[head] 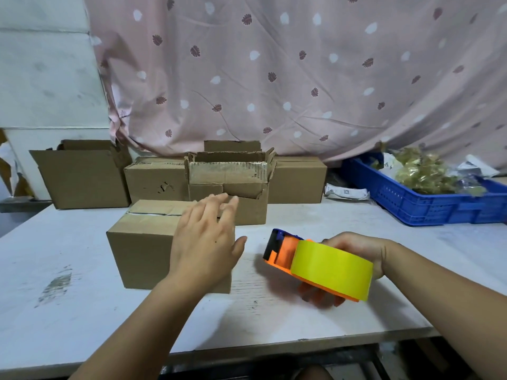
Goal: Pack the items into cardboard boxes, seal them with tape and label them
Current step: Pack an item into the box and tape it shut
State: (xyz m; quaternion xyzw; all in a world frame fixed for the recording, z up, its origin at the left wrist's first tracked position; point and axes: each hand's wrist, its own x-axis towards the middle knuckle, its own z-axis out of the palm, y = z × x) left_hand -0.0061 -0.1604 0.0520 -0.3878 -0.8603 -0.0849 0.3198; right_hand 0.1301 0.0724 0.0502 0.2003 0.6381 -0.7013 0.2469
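A closed cardboard box (142, 242) lies on the white table (82, 311) in front of me, with a strip of tape along its top seam. My left hand (205, 239) hovers over the box's right end, fingers straight and spread, holding nothing. To the right, my right hand (359, 250) grips an orange tape dispenser (285, 250) loaded with a yellow tape roll (332, 267), held just above the table with its blade end pointing left.
Behind the closed box stands a torn open carton (233, 182), with more cartons (82, 176) lined along the back under a pink curtain. A blue crate (428, 207) of packaged items sits at the back right, a printed packet (345, 192) beside it. The table's front edge is near me.
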